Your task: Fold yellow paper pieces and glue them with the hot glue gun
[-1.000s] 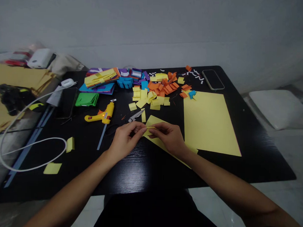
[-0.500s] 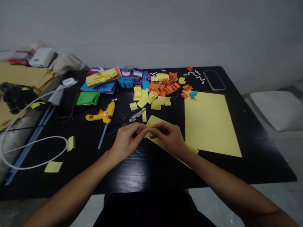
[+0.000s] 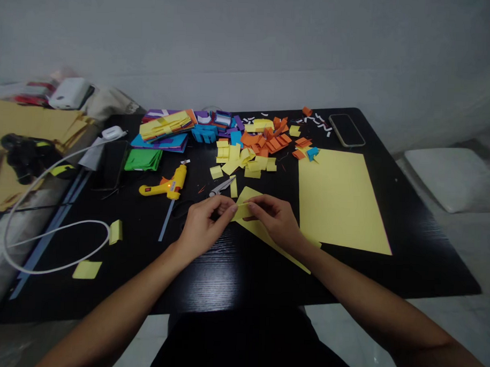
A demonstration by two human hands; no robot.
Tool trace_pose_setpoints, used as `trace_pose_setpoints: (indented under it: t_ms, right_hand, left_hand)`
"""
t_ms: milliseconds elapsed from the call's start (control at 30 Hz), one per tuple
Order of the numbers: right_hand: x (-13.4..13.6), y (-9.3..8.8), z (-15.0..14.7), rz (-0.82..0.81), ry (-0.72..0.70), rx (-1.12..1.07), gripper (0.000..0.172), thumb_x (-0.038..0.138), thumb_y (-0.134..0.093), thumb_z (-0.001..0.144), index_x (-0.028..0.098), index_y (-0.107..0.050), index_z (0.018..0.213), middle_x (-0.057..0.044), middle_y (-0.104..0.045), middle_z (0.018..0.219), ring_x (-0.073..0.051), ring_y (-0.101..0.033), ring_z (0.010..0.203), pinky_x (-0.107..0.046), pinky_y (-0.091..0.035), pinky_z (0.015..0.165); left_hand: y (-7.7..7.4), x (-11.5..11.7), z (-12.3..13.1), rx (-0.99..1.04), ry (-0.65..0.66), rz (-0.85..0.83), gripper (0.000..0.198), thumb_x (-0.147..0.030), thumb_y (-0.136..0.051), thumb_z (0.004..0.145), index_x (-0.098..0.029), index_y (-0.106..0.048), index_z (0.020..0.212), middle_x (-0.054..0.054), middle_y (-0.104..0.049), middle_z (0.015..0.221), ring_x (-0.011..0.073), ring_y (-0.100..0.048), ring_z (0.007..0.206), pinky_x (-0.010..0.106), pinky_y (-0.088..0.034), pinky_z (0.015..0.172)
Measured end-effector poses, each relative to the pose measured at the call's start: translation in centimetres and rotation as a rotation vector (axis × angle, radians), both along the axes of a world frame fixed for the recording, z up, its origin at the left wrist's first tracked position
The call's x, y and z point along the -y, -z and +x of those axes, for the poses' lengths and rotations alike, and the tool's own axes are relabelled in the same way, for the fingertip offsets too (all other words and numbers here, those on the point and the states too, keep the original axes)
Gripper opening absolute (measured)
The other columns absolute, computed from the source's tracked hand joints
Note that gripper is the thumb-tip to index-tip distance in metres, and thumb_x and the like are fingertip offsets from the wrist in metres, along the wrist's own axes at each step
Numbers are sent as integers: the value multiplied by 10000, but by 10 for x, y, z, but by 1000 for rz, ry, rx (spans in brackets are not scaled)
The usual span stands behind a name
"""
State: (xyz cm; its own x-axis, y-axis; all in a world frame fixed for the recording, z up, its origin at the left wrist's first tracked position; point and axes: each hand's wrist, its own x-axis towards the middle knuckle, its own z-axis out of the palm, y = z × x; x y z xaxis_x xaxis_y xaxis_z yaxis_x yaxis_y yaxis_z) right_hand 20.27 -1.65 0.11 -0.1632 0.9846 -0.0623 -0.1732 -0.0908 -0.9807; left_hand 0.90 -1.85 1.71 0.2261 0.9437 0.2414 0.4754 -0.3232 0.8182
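Observation:
Between both hands is a small piece of yellow paper (image 3: 241, 210), with its top edge pinched. My left hand (image 3: 205, 222) grips its left end with thumb and fingers. The right end is in the pinch of my right hand (image 3: 276, 219). Under and beyond my right hand lies a larger yellow paper strip (image 3: 275, 244), partly covered by hand and forearm. Scissors (image 3: 220, 188) lie just past my left hand, their dark handles partly hidden. A pile of small folded yellow papers (image 3: 246, 159) sits farther back, mixed with orange pieces (image 3: 273, 139).
A yellow sheet (image 3: 343, 203) lies at right, below a phone (image 3: 346, 130). A yellow glue gun (image 3: 166, 185), green folded paper (image 3: 143, 159) and stacked coloured papers (image 3: 164, 127) are at left. A white cable (image 3: 57, 270) loops near two yellow pieces.
My hands have drawn slightly apart, with the fingertips no longer meeting. More of the small yellow paper shows between them.

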Motion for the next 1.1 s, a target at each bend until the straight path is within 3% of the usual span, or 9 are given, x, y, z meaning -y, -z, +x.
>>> trace_pose_setpoints:
  t_ms: [400, 600, 833, 1100]
  right_hand:
    - [0, 8, 0, 25, -11, 60, 343, 457, -882, 751, 207, -792, 967, -48, -801, 918, -174, -771, 756, -332, -670, 751]
    - [-1, 2, 1, 25, -15, 70, 286, 467, -849, 789, 197, -775, 850, -34, -781, 834, -168, -752, 689, -324, -659, 693]
    - [-1, 5, 1, 17, -32, 12, 280, 446, -837, 810, 199, -774, 926, -36, -779, 905, -169, -767, 785, -328, -663, 776]
    - [-2, 3, 1, -35, -16, 33, 316, 474, -847, 785, 179, -751, 847, -26, -762, 792, -164, -752, 665, -313, -643, 688]
  left_hand:
    - [5, -1, 0, 8, 17, -26, 174, -318, -644, 979, -187, -724, 895, -9, -674, 733, 118, -597, 644, 233, -476, 617]
    - [4, 0, 1, -4, 49, -3, 165, -306, -641, 984, -180, -711, 903, -12, -651, 734, 113, -576, 651, 232, -457, 621]
    - [6, -1, 0, 9, 29, -28, 176, -317, -637, 985, -176, -716, 917, -3, -658, 757, 118, -572, 665, 240, -445, 624]
    - [5, -1, -1, 35, -5, -65, 189, -332, -645, 976, -174, -724, 909, -11, -650, 742, 112, -551, 650, 232, -426, 612]
